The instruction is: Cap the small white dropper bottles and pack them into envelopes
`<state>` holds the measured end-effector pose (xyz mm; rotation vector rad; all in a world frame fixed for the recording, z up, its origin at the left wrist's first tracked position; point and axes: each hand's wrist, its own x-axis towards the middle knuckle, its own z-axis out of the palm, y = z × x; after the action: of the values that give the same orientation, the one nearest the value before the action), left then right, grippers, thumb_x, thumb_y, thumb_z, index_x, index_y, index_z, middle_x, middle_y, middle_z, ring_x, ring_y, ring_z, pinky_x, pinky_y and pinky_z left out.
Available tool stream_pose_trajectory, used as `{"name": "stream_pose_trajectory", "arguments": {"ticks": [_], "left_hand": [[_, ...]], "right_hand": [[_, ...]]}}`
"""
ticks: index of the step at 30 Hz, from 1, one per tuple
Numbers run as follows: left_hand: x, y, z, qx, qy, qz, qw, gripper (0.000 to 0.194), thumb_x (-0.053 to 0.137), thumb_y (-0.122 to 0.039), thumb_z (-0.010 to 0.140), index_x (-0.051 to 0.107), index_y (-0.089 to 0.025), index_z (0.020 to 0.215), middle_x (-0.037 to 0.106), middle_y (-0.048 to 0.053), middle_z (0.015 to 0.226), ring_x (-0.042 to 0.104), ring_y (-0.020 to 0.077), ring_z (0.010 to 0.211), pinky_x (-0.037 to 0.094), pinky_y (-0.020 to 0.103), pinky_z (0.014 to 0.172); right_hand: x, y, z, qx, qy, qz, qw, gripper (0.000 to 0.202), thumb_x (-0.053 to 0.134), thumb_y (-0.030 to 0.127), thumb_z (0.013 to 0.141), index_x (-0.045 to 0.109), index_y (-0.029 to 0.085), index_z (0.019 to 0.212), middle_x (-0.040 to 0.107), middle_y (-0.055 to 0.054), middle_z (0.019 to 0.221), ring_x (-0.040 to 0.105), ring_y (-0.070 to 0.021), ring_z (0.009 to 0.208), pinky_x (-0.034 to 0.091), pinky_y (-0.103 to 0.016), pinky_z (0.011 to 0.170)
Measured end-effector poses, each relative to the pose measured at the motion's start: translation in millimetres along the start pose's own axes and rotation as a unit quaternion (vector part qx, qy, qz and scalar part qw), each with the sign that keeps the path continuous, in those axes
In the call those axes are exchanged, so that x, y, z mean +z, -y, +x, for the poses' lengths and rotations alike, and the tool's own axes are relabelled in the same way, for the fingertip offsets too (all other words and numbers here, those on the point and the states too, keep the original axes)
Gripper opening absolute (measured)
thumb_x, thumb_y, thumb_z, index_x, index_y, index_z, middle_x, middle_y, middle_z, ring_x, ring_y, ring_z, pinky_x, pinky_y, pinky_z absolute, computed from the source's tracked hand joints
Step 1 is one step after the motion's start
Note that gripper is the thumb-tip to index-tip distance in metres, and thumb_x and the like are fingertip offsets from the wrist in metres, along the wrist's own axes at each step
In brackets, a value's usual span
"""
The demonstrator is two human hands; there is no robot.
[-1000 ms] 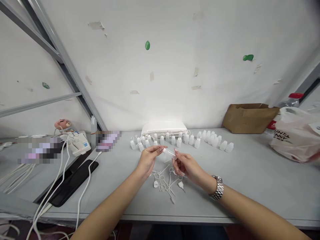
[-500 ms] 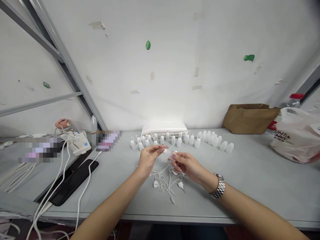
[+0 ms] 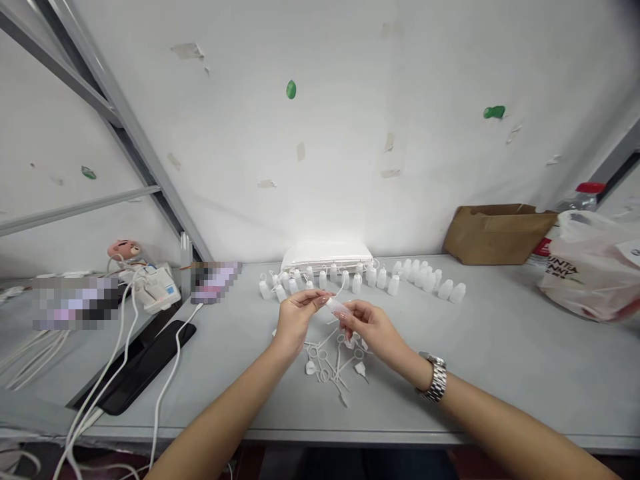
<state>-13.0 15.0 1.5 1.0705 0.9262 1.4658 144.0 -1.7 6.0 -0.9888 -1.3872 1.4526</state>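
Apparently past its midpoint, work spreads across a smooth gray desk (image 3: 500, 333). A creased, stiff brown paper bag (image 3: 500, 233) stands at the desk's back right; a crinkled, translucent plastic bag (image 3: 583, 283) slumps at the desk's right end. One low, glossy white case (image 3: 327, 253) sits at the desk's back edge.

Over the desk's middle, two hands meet: the left hand (image 3: 295, 319) pinches the neck end of the held bottle (image 3: 341, 307), while the right hand (image 3: 370, 327) grips its body. Along the desk's back middle, upright strapped bottles (image 3: 393, 286), frosted and round-shouldered, look finished. To the desk's right of them, a smaller cluster of plain bottles (image 3: 457, 293) shows no straps and appears left to do.

Tilted and semi-clear, the held bottle carries a thin, upward-curling strap (image 3: 345, 283); whether it is fully seated cannot be told. Smallest, loose white pieces (image 3: 311, 367), with rings and slim stems, lie tangled toward the desk's front edge.
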Motion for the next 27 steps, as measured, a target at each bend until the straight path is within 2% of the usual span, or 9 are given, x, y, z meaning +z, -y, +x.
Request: {"name": "stream_pose_trajectory", "arguments": {"ticks": [4,9,13,17,19,22,24,27], "left_hand": [[2.7,-0.2,-1.6,-0.002,-0.002,0.000,1.000,0.011,0.078,-0.026,0.059,0.072,-0.019,0.065,0.075,0.004,0.076,0.065,0.0221,0.084,0.042,0.037,0.087],[2.6,-6.7,0.7,-0.014,-0.003,-0.009,1.000,0.021,0.074,-0.034,0.067,0.073,-0.017,0.079,0.074,0.008,0.093,0.063,0.0228,0.096,0.043,0.036,0.090],[-1.2,-14.7,3.6,-0.102,-0.004,-0.048,0.994,0.034,0.067,-0.041,0.074,0.069,-0.015,0.095,0.072,0.013,0.099,0.065,0.0252,0.096,0.048,0.037,0.084],[-2.9,-19.0,3.1,-0.154,0.052,-0.078,0.984,0.035,0.068,-0.035,0.074,0.066,-0.016,0.103,0.073,0.012,0.098,0.066,0.0253,0.095,0.051,0.036,0.080],[-3.3,-19.3,2.7,-0.151,0.055,-0.079,0.984,0.033,0.072,-0.028,0.072,0.067,-0.017,0.103,0.074,0.010,0.092,0.068,0.0232,0.089,0.052,0.033,0.077],[-4.5,-18.4,3.5,-0.131,0.013,-0.080,0.988,0.027,0.075,-0.019,0.067,0.071,-0.016,0.093,0.075,0.006,0.078,0.069,0.0182,0.076,0.053,0.028,0.072],[-5.6,-17.6,4.7,-0.119,-0.005,-0.087,0.989,0.020,0.075,-0.017,0.067,0.073,-0.014,0.086,0.074,0.005,0.074,0.069,0.0159,0.070,0.053,0.026,0.069],[-6.9,-17.7,6.3,-0.110,-0.013,-0.095,0.989,0.013,0.073,-0.020,0.070,0.072,-0.013,0.081,0.075,0.006,0.076,0.069,0.0156,0.071,0.052,0.024,0.066]], "right_hand": [[-4.0,-1.0,2.5,0.026,0.059,0.043,0.997,0.037,0.067,0.051,0.069,0.058,0.016,0.064,0.053,0.003,0.056,0.044,-0.0076,0.043,0.036,-0.024,0.047],[-8.0,1.7,4.1,0.003,0.028,0.041,0.999,0.033,0.067,0.049,0.071,0.061,0.017,0.074,0.056,0.003,0.063,0.047,-0.0081,0.048,0.038,-0.024,0.050],[-6.2,6.0,0.9,-0.005,0.037,0.015,0.999,0.031,0.068,0.047,0.071,0.062,0.017,0.079,0.056,0.003,0.063,0.049,-0.0096,0.050,0.039,-0.025,0.052],[-1.5,4.2,-2.7,0.017,0.100,-0.007,0.995,0.034,0.067,0.050,0.071,0.061,0.016,0.076,0.057,0.003,0.059,0.050,-0.0100,0.050,0.038,-0.025,0.053],[0.1,1.3,-3.7,0.031,0.125,-0.004,0.992,0.036,0.067,0.051,0.071,0.062,0.016,0.075,0.058,0.002,0.059,0.051,-0.0099,0.050,0.038,-0.025,0.053],[0.0,-1.7,-4.3,0.052,0.157,0.029,0.986,0.036,0.066,0.050,0.073,0.066,0.014,0.078,0.058,0.002,0.058,0.051,-0.0095,0.051,0.038,-0.025,0.054],[-1.2,-1.6,-4.5,0.060,0.166,0.064,0.982,0.036,0.065,0.049,0.074,0.067,0.013,0.079,0.058,0.001,0.057,0.050,-0.0090,0.051,0.038,-0.024,0.055],[-3.1,0.9,-4.7,0.059,0.148,0.107,0.981,0.036,0.065,0.048,0.075,0.069,0.012,0.079,0.057,0.002,0.055,0.047,-0.0077,0.048,0.036,-0.023,0.052]]}}
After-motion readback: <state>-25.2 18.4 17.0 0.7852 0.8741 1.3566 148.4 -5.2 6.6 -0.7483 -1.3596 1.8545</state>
